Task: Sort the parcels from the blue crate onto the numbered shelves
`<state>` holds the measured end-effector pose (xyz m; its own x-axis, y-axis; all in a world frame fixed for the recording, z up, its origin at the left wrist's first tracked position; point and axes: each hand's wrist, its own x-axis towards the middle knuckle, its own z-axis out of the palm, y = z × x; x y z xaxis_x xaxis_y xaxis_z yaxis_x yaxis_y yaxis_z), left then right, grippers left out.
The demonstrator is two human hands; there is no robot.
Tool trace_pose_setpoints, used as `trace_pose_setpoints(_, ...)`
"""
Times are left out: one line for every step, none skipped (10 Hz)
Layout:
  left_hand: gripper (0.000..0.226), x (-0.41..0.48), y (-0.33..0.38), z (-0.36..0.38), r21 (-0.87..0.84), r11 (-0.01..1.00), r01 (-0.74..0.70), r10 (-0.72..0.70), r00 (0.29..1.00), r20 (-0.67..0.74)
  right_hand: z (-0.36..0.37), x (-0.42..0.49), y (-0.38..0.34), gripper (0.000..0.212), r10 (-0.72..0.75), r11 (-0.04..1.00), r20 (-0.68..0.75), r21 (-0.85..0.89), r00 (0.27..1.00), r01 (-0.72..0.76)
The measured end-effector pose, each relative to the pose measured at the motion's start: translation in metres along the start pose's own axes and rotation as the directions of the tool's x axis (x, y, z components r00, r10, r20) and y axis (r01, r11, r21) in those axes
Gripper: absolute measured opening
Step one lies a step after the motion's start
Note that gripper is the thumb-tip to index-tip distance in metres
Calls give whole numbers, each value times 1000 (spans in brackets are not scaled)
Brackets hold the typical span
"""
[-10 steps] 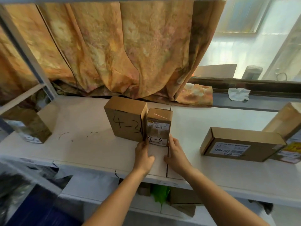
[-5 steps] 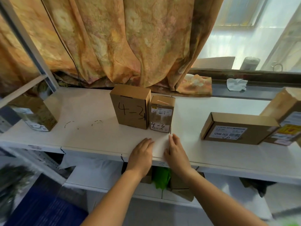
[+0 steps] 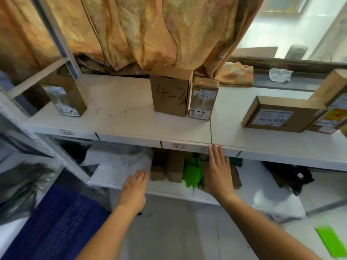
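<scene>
Head view: the small brown cardboard parcel marked 4-3 (image 3: 203, 99) stands on the white shelf board (image 3: 131, 126), just beside a larger brown carton (image 3: 170, 94). The left hand (image 3: 134, 190) and right hand (image 3: 218, 169) are straight-fingered and empty. Placement judged complete; the next move calls for reaching the blue plastic crate (image 3: 56, 222).

upper-shelf cardboard boxes (image 3: 64, 98) (image 3: 170, 95) (image 3: 203, 99) (image 3: 279, 114) (image 3: 327, 87): 5 | hands (image 3: 134, 190) (image 3: 218, 171): 2 | blue crate (image 3: 56, 222): 1 | shelf levels (image 3: 131, 126) (image 3: 165, 188): 2

The left hand (image 3: 134, 191) and right hand (image 3: 218, 173) have left the small brown cardboard box marked 4-3 (image 3: 203, 99) and drawn back, empty, fingers straight: the right below it, the left lower and further left.
</scene>
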<state>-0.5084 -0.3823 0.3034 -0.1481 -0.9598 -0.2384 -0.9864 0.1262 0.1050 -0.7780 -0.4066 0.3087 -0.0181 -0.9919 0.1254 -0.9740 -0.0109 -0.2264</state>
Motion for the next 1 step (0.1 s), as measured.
trace_pose_setpoints(47,-37,-11,10,0,1000,-9,8,926,378,17,-35,-7,75,42,999,164,5,986,-43)
